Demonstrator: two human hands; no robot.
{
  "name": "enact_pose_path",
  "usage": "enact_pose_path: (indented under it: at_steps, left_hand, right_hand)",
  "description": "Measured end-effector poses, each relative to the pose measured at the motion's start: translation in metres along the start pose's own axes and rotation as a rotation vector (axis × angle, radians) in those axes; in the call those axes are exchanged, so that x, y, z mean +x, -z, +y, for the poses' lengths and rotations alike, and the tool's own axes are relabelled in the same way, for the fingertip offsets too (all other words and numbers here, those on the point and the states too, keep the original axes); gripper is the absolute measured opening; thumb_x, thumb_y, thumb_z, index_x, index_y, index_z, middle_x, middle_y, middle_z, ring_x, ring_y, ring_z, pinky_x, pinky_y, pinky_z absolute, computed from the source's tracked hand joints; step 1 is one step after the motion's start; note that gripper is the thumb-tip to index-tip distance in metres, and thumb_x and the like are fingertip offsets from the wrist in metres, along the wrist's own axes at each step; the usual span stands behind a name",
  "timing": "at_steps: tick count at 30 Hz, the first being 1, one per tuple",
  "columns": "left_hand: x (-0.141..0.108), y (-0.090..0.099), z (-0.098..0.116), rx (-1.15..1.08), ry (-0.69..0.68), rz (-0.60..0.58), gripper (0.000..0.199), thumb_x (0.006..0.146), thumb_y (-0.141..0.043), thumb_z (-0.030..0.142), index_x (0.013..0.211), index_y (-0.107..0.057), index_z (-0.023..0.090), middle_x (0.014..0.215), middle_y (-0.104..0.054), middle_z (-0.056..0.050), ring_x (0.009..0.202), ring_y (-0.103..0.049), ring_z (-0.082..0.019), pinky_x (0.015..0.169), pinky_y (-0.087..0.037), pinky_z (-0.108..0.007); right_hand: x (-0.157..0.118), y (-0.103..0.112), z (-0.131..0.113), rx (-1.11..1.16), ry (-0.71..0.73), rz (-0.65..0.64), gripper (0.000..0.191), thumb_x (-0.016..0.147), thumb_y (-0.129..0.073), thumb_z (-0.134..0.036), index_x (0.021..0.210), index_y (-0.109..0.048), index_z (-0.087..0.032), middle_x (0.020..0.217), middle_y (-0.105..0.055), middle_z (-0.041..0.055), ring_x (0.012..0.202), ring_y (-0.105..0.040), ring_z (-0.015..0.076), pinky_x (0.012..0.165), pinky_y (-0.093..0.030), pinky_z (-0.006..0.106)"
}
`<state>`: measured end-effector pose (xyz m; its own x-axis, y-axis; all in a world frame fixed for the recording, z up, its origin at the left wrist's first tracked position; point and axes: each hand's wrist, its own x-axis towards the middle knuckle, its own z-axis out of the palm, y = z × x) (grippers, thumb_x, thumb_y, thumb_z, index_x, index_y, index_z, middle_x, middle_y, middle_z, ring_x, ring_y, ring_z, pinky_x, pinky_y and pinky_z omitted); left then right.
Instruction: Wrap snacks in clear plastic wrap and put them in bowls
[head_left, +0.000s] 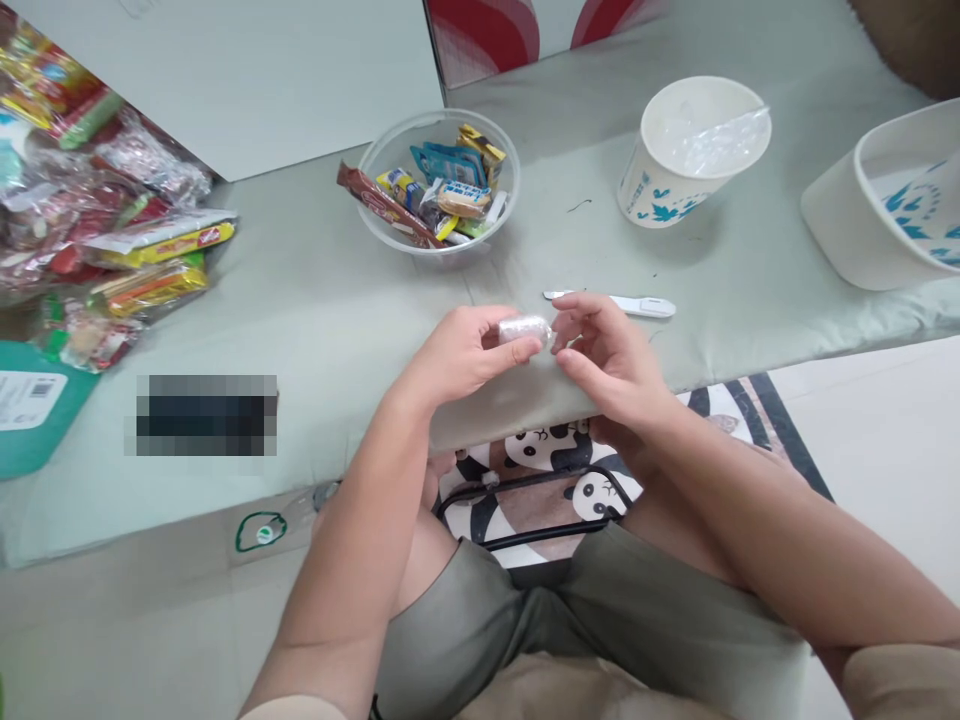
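Between the thumb and fingers of my left hand [469,355] is a small rounded roll in shiny clear wrapping [523,330]. Its crumpled end points right. My right hand [611,355] is just beside that end, thumb and fingers curved and apart. Whether a fingertip touches the wrapping I cannot tell. Just behind my right fingers a white utility knife [646,306] lies flat, its middle part hidden by them. Beyond my hands a clear plastic bowl [367,225] holds several wrapped snacks, with a brown packet [390,208] leaning over its rim.
Two white paper tubs with blue leaf prints stand at the right: an upright tub [637,190] with clear plastic inside and a tilted tub [840,220]. A heap of wrapped snacks [120,220] fills the left. A blurred dark object [210,415] lies near the front edge.
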<state>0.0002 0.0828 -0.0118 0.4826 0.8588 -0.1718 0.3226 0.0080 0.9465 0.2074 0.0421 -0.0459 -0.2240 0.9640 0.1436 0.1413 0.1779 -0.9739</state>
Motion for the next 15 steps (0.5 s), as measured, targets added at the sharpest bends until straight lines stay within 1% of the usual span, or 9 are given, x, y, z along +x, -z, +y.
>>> enact_pose_path:
  at_steps: [2,3,6,9,11,13,15]
  left_hand:
    - [0.001,-0.002,0.000,-0.034,-0.001,-0.034,0.046,0.082,-0.076,0.062,0.073,-0.066,0.017,0.064,-0.055,0.001,0.058,-0.045,-0.011,0.054,-0.033,-0.025]
    - [0.001,-0.003,0.000,-0.057,-0.003,-0.055,0.048,0.081,-0.076,0.063,0.074,-0.066,0.017,0.065,-0.057,0.001,0.059,-0.047,-0.011,0.055,-0.034,-0.025]
    - [0.002,-0.006,0.000,-0.101,-0.001,-0.087,0.052,0.079,-0.077,0.067,0.078,-0.068,0.016,0.069,-0.062,-0.001,0.064,-0.054,-0.013,0.059,-0.039,-0.025]
    - [0.004,-0.009,-0.002,-0.135,0.009,-0.060,0.050,0.076,-0.081,0.064,0.086,-0.070,0.016,0.075,-0.067,-0.002,0.068,-0.059,-0.014,0.062,-0.044,-0.024]
    - [0.005,-0.009,-0.004,-0.173,-0.004,-0.036,0.049,0.073,-0.085,0.058,0.096,-0.072,0.017,0.086,-0.073,-0.004,0.075,-0.065,-0.015,0.068,-0.050,-0.025]
    - [0.007,-0.010,-0.006,-0.187,-0.026,0.006,0.049,0.075,-0.086,0.053,0.105,-0.073,0.018,0.099,-0.077,-0.007,0.084,-0.070,-0.017,0.076,-0.055,-0.027]
    - [0.010,-0.012,-0.007,-0.179,-0.037,0.065,0.043,0.078,-0.084,0.049,0.106,-0.074,0.018,0.102,-0.078,-0.008,0.089,-0.072,-0.019,0.080,-0.057,-0.029]
  right_hand:
    - [0.001,-0.001,0.003,0.007,-0.010,-0.016,0.043,0.092,-0.067,-0.046,0.128,-0.056,-0.026,0.112,-0.063,0.0065,0.089,-0.064,0.0165,0.075,-0.054,0.031]
    - [0.002,-0.002,0.004,0.002,-0.013,-0.017,0.039,0.092,-0.067,-0.045,0.125,-0.058,-0.025,0.112,-0.064,0.0066,0.090,-0.064,0.0165,0.076,-0.054,0.032]
    - [0.004,-0.002,0.004,-0.017,-0.012,0.012,0.021,0.092,-0.068,-0.038,0.105,-0.062,-0.023,0.101,-0.065,0.0049,0.088,-0.062,0.0161,0.075,-0.052,0.031]
    - [0.006,-0.002,0.000,0.005,-0.035,0.049,0.015,0.089,-0.066,-0.034,0.094,-0.059,-0.022,0.093,-0.065,0.0031,0.084,-0.061,0.0154,0.072,-0.050,0.030]
    - [0.008,-0.003,-0.003,0.023,-0.067,0.097,0.014,0.087,-0.065,-0.033,0.091,-0.057,-0.022,0.086,-0.062,0.0013,0.077,-0.058,0.0140,0.068,-0.048,0.028]
    - [0.011,-0.004,-0.005,0.046,-0.087,0.141,0.013,0.086,-0.065,-0.032,0.088,-0.056,-0.022,0.079,-0.058,-0.0009,0.070,-0.054,0.0122,0.063,-0.045,0.026]
    - [0.013,-0.003,-0.008,0.080,-0.077,0.159,0.013,0.084,-0.064,-0.031,0.089,-0.055,-0.022,0.078,-0.057,-0.0019,0.067,-0.052,0.0112,0.061,-0.044,0.026]
